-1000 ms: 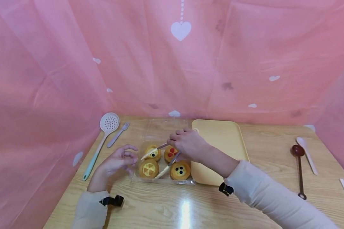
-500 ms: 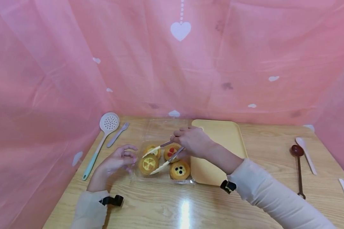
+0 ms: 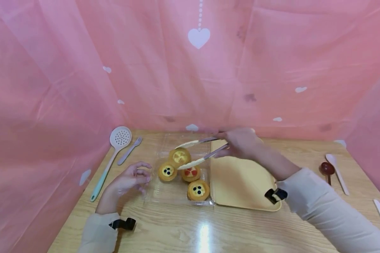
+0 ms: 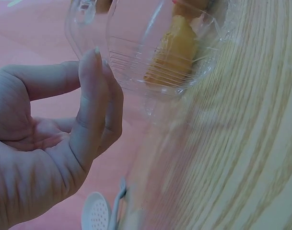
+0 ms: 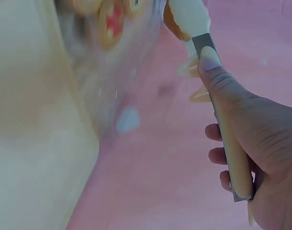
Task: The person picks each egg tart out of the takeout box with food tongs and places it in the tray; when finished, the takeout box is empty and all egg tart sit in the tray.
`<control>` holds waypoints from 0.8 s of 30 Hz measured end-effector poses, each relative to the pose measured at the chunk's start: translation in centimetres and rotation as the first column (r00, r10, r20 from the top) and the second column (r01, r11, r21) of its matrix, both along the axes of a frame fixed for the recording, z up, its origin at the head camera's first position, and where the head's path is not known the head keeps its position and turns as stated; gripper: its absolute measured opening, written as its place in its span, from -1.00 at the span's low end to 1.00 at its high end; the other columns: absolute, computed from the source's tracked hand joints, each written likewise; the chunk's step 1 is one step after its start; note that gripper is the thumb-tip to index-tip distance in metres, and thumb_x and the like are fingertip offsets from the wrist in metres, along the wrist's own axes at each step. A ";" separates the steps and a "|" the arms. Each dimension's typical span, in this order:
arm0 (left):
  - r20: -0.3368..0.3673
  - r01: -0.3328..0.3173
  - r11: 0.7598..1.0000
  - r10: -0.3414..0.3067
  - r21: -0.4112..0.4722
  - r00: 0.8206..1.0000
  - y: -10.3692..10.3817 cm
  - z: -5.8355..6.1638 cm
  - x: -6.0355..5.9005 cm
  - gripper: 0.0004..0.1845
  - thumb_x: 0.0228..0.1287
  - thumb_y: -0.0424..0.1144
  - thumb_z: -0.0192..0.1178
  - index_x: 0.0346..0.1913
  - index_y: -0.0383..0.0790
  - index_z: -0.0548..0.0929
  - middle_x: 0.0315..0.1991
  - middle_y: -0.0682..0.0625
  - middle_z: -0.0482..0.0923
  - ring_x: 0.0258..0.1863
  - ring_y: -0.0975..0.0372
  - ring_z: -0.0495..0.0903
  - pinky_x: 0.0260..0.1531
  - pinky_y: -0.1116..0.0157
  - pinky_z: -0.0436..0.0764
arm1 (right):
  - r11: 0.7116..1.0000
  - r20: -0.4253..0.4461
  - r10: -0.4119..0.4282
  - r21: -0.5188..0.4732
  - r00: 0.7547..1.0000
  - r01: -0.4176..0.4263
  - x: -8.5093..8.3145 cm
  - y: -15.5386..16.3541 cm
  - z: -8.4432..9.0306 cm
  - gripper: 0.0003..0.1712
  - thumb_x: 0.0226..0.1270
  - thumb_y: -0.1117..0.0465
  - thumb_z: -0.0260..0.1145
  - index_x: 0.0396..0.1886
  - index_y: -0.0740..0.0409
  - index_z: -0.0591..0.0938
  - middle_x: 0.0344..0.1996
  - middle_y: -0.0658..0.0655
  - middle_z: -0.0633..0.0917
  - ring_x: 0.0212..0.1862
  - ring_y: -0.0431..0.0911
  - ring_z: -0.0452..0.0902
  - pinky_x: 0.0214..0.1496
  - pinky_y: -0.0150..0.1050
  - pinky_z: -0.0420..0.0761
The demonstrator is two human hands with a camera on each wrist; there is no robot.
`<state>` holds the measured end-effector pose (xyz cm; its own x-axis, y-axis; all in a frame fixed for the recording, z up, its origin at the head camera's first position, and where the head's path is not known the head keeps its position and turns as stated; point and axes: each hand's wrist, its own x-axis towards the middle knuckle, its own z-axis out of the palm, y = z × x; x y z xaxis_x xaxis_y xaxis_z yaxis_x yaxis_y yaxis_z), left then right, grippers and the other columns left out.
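Four little tarts show in the head view, three sitting in the clear plastic box [image 3: 180,189] at centre frame and one, the lemon-topped tart [image 3: 179,156], lifted between the tips of the tongs [image 3: 197,151]. The right hand [image 3: 240,142] squeezes those tongs from the upper middle, over the yellow tray [image 3: 240,179]. The left hand [image 3: 128,179] rests on the desk [image 3: 190,228] left of the box, fingers loosely curled, holding nothing.

Left wrist view: relaxed fingers [image 4: 95,100] stand just beside the box's ribbed wall [image 4: 150,72], a tart blurred behind it.

Right wrist view: the grip is wrapped round the tongs' handle [image 5: 227,143], thumb [image 5: 210,67] pressing along it.
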<state>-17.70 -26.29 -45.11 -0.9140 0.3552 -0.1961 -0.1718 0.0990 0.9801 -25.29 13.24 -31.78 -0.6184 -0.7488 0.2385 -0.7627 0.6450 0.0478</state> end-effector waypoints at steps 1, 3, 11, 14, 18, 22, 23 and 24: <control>0.002 -0.003 1.000 0.003 -0.001 1.000 0.0 0.0 0.0 -0.45 0.31 -0.52 0.16 0.29 -0.57 0.20 -0.36 -0.09 0.53 -0.42 0.12 0.59 -0.50 0.20 0.70 | 1.000 0.001 -0.011 -0.013 1.000 0.011 -0.4 0.9 0.2 -0.27 -0.08 -0.32 0.54 0.07 -0.04 0.72 -0.28 -0.04 0.65 -0.50 -0.16 0.45 -0.74 -0.22 0.35; 0.003 -0.007 1.000 0.007 0.000 1.000 0.0 0.1 0.0 -0.45 0.31 -0.52 0.17 0.28 -0.56 0.20 -0.35 -0.09 0.53 -0.42 0.11 0.59 -0.50 0.20 0.70 | 0.999 -0.008 -0.033 -0.028 0.999 0.033 -1.1 2.8 0.6 -0.29 -0.08 -0.27 0.57 0.02 0.04 0.73 -0.40 -0.04 0.59 -0.50 -0.15 0.43 -0.70 -0.23 0.38; 0.004 -0.010 1.000 0.010 0.006 1.000 -0.5 0.3 -0.2 -0.46 0.32 -0.52 0.17 0.28 -0.56 0.21 -0.35 -0.07 0.53 -0.40 0.12 0.60 -0.48 0.20 0.71 | 0.976 0.068 -0.219 -0.001 0.973 0.220 -3.2 8.3 0.8 -0.24 0.05 -0.28 0.50 0.09 0.17 0.69 -0.39 0.01 0.56 -0.54 -0.14 0.40 -0.68 -0.21 0.34; -0.003 -0.011 1.000 0.011 0.001 1.000 -0.7 0.3 -0.2 -0.45 0.33 -0.51 0.17 0.29 -0.56 0.21 -0.34 -0.07 0.53 -0.40 0.12 0.60 -0.48 0.19 0.71 | 0.958 0.115 -0.287 0.039 0.951 0.284 -3.8 9.3 0.1 -0.22 0.10 -0.35 0.43 0.09 0.15 0.68 -0.39 0.02 0.55 -0.52 -0.11 0.41 -0.66 -0.20 0.35; -0.007 -0.004 1.000 0.004 0.005 1.000 -0.7 0.2 -0.3 -0.43 0.32 -0.50 0.19 0.29 -0.57 0.20 -0.35 -0.08 0.54 -0.39 0.12 0.60 -0.46 0.18 0.71 | 0.944 0.117 -0.326 0.087 0.938 0.317 -4.8 10.2 -1.1 -0.31 0.06 -0.41 0.41 -0.13 0.07 0.71 -0.47 -0.02 0.51 -0.53 -0.10 0.38 -0.65 -0.18 0.34; -0.004 -0.002 1.000 0.002 0.012 1.000 -0.6 0.1 -0.2 -0.43 0.31 -0.50 0.20 0.29 -0.57 0.20 -0.35 -0.09 0.54 -0.40 0.12 0.59 -0.47 0.17 0.71 | 0.931 0.161 -0.365 0.091 0.917 0.354 -5.6 10.9 -2.3 -0.32 0.03 -0.41 0.43 -0.28 0.12 0.66 -0.54 -0.02 0.50 -0.54 -0.09 0.38 -0.64 -0.16 0.36; -0.007 -0.001 1.000 0.001 0.013 1.000 -0.5 0.0 -0.2 -0.43 0.30 -0.50 0.20 0.29 -0.57 0.20 -0.34 -0.09 0.53 -0.40 0.12 0.59 -0.46 0.16 0.72 | 0.924 0.177 -0.382 0.092 0.907 0.371 -5.7 11.0 -2.6 -0.28 0.03 -0.43 0.42 -0.26 0.15 0.65 -0.54 -0.01 0.52 -0.53 -0.08 0.39 -0.64 -0.16 0.36; -0.005 -0.002 1.000 0.002 0.013 1.000 -0.5 0.0 -0.2 -0.43 0.31 -0.49 0.20 0.29 -0.56 0.20 -0.34 -0.09 0.53 -0.40 0.12 0.58 -0.45 0.16 0.72 | 0.915 0.202 -0.403 0.094 0.893 0.392 -5.9 11.1 -2.8 -0.23 0.02 -0.45 0.41 -0.23 0.18 0.65 -0.52 0.00 0.55 -0.53 -0.08 0.40 -0.64 -0.16 0.36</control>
<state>-17.87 -26.75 -45.07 -0.9158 0.3556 -0.1865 -0.1668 0.0855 0.9823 -31.17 24.38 -34.62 -0.8987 -0.4371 0.0375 -0.4385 0.8975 -0.0469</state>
